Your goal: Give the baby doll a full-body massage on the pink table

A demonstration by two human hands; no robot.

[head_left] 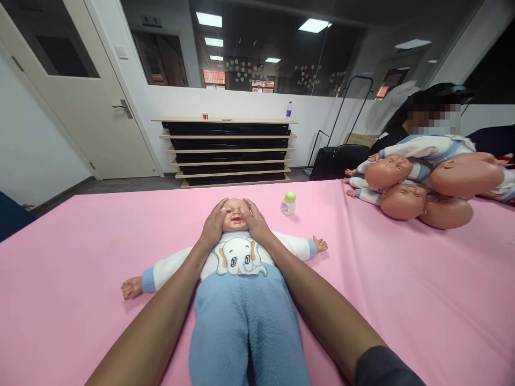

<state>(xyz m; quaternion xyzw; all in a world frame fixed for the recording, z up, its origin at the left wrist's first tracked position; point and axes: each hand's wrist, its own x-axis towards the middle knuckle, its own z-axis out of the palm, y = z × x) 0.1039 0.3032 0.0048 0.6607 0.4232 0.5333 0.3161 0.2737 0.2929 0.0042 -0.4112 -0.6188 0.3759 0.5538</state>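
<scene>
A baby doll (245, 300) lies on its back, wearing a white top with an elephant face and light blue trousers, arms spread wide. My left hand (213, 222) rests along the left side of the doll's head (233, 206), fingers stretched out toward its brow. On the opposite side my right hand (256, 219) lies the same way, its thumb on the cheek and fingers by the temple. Both palms frame the face; the nose and mouth show between them. A small white bottle with a green cap (288, 203) stands to the right of the head.
Pink cloth (80, 257) covers the table. Several more dolls (402, 201) are piled at the right, with a person (396, 126) behind them. Beyond the table's far edge stand a low stack of shelves (229, 136), a folding trolley (341, 155) and a door (100, 107).
</scene>
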